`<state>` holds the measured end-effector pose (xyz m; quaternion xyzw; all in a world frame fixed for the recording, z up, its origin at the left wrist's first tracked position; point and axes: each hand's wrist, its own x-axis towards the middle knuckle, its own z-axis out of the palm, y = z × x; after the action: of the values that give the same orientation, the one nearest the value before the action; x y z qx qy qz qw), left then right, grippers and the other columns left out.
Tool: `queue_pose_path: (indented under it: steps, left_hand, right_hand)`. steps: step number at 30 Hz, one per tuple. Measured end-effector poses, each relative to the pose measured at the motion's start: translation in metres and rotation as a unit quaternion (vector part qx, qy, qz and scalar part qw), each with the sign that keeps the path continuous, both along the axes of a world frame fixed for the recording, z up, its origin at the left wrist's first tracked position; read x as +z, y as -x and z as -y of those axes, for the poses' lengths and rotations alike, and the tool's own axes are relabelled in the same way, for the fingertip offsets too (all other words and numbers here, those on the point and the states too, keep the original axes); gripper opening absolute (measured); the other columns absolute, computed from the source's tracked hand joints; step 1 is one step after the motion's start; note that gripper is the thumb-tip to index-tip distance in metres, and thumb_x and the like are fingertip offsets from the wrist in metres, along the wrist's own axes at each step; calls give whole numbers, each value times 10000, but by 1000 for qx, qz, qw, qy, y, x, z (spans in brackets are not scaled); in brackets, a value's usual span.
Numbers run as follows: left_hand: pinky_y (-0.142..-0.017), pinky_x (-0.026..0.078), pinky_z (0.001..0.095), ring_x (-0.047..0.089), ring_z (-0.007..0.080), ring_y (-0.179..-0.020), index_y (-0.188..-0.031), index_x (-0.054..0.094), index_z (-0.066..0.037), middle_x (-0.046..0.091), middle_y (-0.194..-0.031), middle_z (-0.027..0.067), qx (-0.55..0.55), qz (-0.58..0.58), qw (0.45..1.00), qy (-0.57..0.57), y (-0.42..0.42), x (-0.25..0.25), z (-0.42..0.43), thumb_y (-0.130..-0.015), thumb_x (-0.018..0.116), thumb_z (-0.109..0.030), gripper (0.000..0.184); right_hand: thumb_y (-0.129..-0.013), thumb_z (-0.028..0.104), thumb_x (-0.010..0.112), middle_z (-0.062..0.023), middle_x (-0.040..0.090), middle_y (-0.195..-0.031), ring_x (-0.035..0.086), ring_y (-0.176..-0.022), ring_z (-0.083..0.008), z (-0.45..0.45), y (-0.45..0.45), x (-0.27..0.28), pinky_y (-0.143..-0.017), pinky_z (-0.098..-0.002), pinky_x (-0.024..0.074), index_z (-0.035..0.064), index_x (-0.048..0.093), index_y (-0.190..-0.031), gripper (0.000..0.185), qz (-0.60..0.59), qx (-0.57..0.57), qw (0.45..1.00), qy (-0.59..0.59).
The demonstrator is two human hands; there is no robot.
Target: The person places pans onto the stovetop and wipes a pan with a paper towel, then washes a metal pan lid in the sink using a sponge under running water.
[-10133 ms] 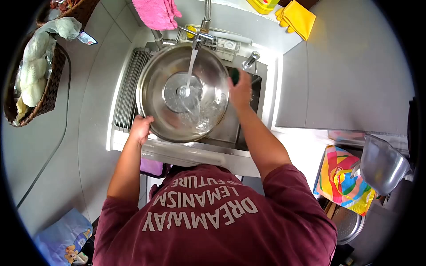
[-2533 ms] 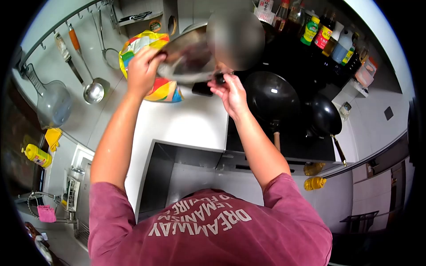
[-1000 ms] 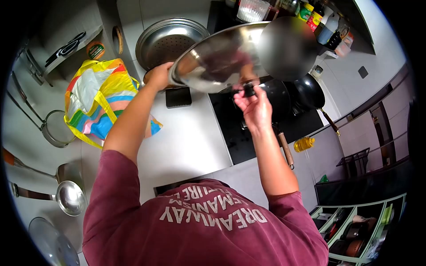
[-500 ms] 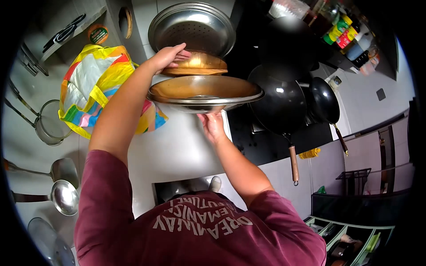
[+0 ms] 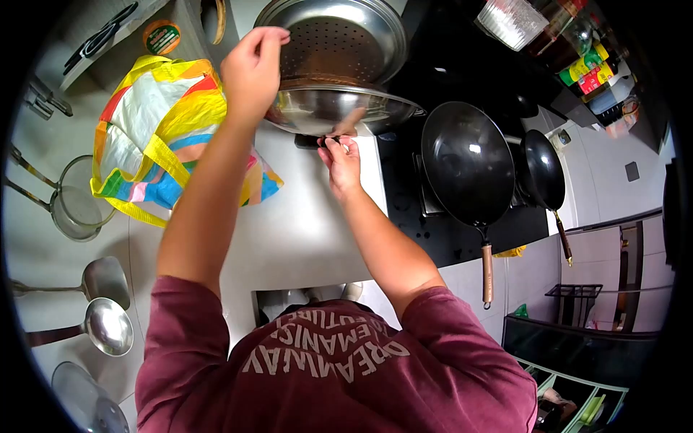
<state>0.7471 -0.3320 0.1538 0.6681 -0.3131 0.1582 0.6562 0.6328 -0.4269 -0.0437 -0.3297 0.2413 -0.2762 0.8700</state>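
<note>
A domed metal lid point(image 5: 336, 108) stands on edge near the back of the white counter, its shiny outside facing me. My right hand point(image 5: 342, 159) has its fingers closed round the small black knob point(image 5: 328, 141) of the lid. A perforated steamer pan point(image 5: 339, 47) leans behind the lid, with a brown rim between them. My left hand point(image 5: 251, 68) is raised at the lid's left side, its fingers curled together, and nothing shows in them.
A colourful striped bag point(image 5: 162, 137) stands left on the counter point(image 5: 296, 231). To the right, a large black wok point(image 5: 469, 162) and a smaller one point(image 5: 541, 169) sit on the black stove. Ladles and a strainer point(image 5: 81, 195) hang at left; bottles point(image 5: 592, 72) stand at back right.
The lid has tipped upright and moved back against the steamer pan, with my right hand at its knob. My left hand has drawn back from the brown rim and its fingers have curled.
</note>
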Motion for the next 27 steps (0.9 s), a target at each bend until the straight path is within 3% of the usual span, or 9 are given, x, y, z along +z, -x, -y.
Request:
queue_pose_path:
  steps: [4,5,8,10,13,19,21,27]
  left_hand:
    - [-794,472,279,614,216,-907,-972,638,-9,644,-962,108,54,63,997,10,30,-42,-27,-872,536,-94,166]
    - [-870,449,325,565,270,-1025,-1099,593,-19,587,-1090,147,47,131,990,-27,32,-52,-32,-857,556,-80,252]
    - [-944,404,382,511,322,-1100,-1193,532,-22,524,-1184,169,72,175,977,-97,39,-66,-32,-848,585,-106,359]
    - [-966,385,400,490,340,-1125,-1219,513,-27,502,-1218,171,73,172,974,-126,34,-74,-29,-841,599,-115,398]
    - [-986,378,385,477,320,-1157,-1227,520,-29,492,-1243,159,55,183,974,-123,38,-71,-31,-845,595,-88,394]
    - [-910,411,364,518,296,-1036,-1050,546,-21,530,-1120,150,61,182,981,-39,51,-75,-48,-819,561,-6,232]
    - [-905,411,353,519,282,-1021,-1033,539,-13,531,-1107,144,55,151,987,-5,57,-82,-60,-821,547,7,212]
    - [-920,400,340,511,278,-1031,-1032,522,4,522,-1098,148,-1,67,998,-3,64,-106,-67,-752,463,81,296]
  right_hand:
    - [-823,37,659,-87,601,-952,614,-823,-150,-2,-8,22,-694,-260,527,105,381,-975,324,-29,-15,999,-8]
    - [-821,40,665,-87,602,-931,615,-793,-147,0,-10,25,-670,-252,527,99,382,-969,325,-33,-18,999,4]
    - [-812,60,693,-63,602,-841,610,-700,-130,7,-19,20,-595,-225,520,88,392,-944,330,-54,-27,997,49]
    - [-817,72,688,-90,607,-902,640,-782,-181,8,-17,1,-679,-256,534,92,382,-968,341,-44,-7,996,76]
    - [-821,62,679,-98,609,-937,653,-829,-205,5,-16,5,-718,-271,541,94,380,-979,340,-54,7,996,69]
    - [-814,13,656,-81,576,-933,621,-815,-187,-1,14,36,-694,-264,520,106,364,-977,347,-16,13,999,48]
    - [-831,-2,626,-87,575,-945,634,-837,-206,-4,42,39,-746,-285,544,107,374,-1006,326,-4,0,999,40]
    - [-872,30,584,-133,640,-866,669,-762,-207,21,118,43,-667,-281,573,62,414,-1001,216,-75,-33,993,79]
